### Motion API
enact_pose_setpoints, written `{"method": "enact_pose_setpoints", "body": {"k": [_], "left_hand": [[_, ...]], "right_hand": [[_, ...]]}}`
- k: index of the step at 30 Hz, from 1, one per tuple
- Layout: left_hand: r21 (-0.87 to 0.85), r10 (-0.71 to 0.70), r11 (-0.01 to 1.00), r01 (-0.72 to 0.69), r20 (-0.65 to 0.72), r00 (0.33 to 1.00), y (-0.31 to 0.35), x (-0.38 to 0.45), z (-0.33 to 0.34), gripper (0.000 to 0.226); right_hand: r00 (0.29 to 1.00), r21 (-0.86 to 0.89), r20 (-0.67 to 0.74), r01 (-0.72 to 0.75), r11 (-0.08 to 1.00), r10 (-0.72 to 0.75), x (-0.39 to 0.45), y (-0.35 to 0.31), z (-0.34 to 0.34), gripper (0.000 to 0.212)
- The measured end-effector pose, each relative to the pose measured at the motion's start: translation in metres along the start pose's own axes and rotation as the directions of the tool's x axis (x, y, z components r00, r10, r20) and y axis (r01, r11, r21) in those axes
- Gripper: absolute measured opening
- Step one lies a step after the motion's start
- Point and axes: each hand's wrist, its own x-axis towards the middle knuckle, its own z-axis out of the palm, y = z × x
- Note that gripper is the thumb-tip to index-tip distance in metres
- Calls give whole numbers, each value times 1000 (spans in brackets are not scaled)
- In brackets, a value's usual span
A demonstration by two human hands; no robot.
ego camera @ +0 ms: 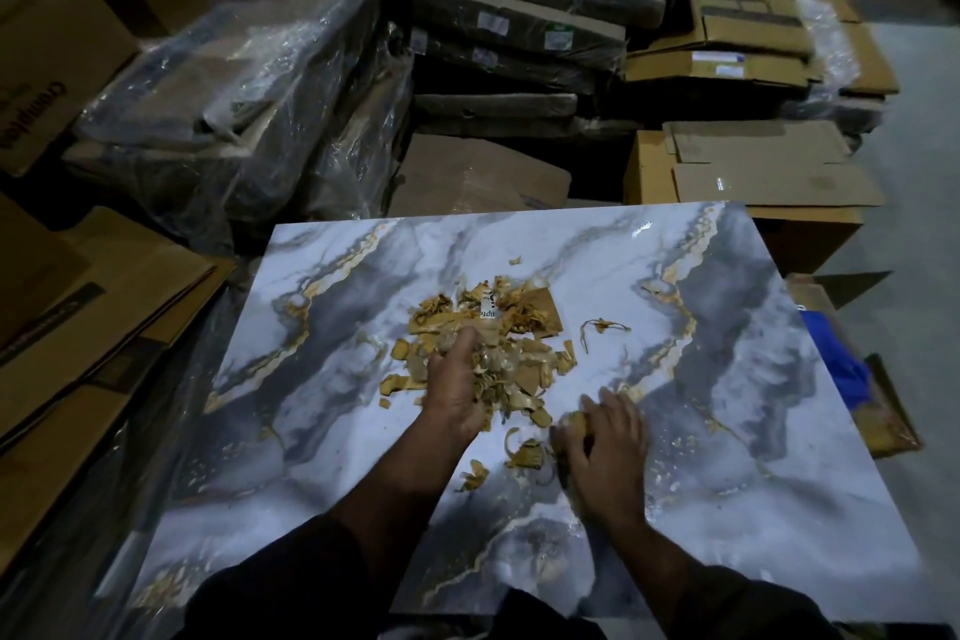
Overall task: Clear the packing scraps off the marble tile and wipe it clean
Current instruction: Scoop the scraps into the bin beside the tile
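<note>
A glossy grey-and-white marble tile (727,353) with gold veins lies flat in front of me. A heap of tan packing scraps (498,322), cardboard bits and tape, sits at its middle. My left hand (454,390) lies on the near side of the heap, fingers curled around a clump of scraps. My right hand (608,447) is palm down on the tile to the right, its fingers curled over a few loose scraps (574,424). More small scraps (527,455) lie between my hands. One stringy piece (602,327) lies apart to the right.
Flattened cardboard boxes (78,327) lie to the left. Plastic-wrapped stacks (249,94) and tile cartons (519,16) stand behind. Brown cartons (753,172) sit at the back right. A blue cloth (836,364) lies in a box past the tile's right edge. Grey floor (924,146) runs along the right.
</note>
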Motion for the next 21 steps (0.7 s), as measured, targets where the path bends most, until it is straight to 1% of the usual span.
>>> {"method": "enact_pose_setpoints", "body": {"k": [2, 3, 5, 6, 7, 9, 11, 13, 14, 16, 17, 18, 20, 21], "left_hand": [[12, -2, 1000, 2, 0, 1000, -6, 0, 0, 83], [14, -13, 1000, 13, 3, 1000, -10, 1, -1, 89], [28, -25, 999, 25, 0, 1000, -13, 0, -2, 101], [41, -20, 999, 20, -5, 1000, -14, 0, -2, 104], [50, -11, 999, 12, -13, 1000, -16, 1, -4, 105], [46, -9, 999, 11, -42, 999, -20, 4, -9, 102], [51, -13, 999, 17, -77, 997, -24, 6, -14, 89], [68, -20, 997, 25, -75, 997, -25, 7, -18, 78], [82, -19, 996, 25, -65, 998, -25, 7, -18, 73], [105, -14, 994, 20, -58, 998, -24, 5, -19, 68], [108, -12, 994, 19, -59, 998, -24, 4, -18, 67], [110, -11, 994, 18, -59, 998, -25, 4, -18, 67], [110, -10, 994, 17, -57, 998, -26, 3, -15, 70], [106, -9, 994, 15, -55, 998, -26, 2, -12, 72]], "right_hand": [[996, -2, 44, 83, 997, -82, -5, -6, 8, 72], [991, 4, 62, 116, 993, -116, -7, -9, 11, 75], [972, 5, 108, 211, 978, -210, -11, -14, 16, 77], [952, -18, 132, 281, 959, -277, -14, -16, 18, 76], [924, -58, 153, 362, 930, -350, -16, -17, 20, 72], [865, -150, 164, 497, 854, -475, -19, -18, 23, 54], [844, -215, 140, 536, 817, -517, -17, -19, 25, 33], [846, -232, 136, 532, 814, -515, -15, -21, 26, 16], [845, -229, 143, 535, 813, -516, -13, -22, 27, 12], [855, -210, 166, 517, 830, -491, -7, -26, 23, 14], [880, -185, 179, 469, 864, -439, -2, -29, 19, 17], [915, -149, 176, 390, 909, -364, 4, -33, 15, 19], [976, -14, 131, 176, 984, -173, 16, -42, 6, 20], [993, 87, 93, 64, 994, -72, 21, -47, 2, 20]]}}
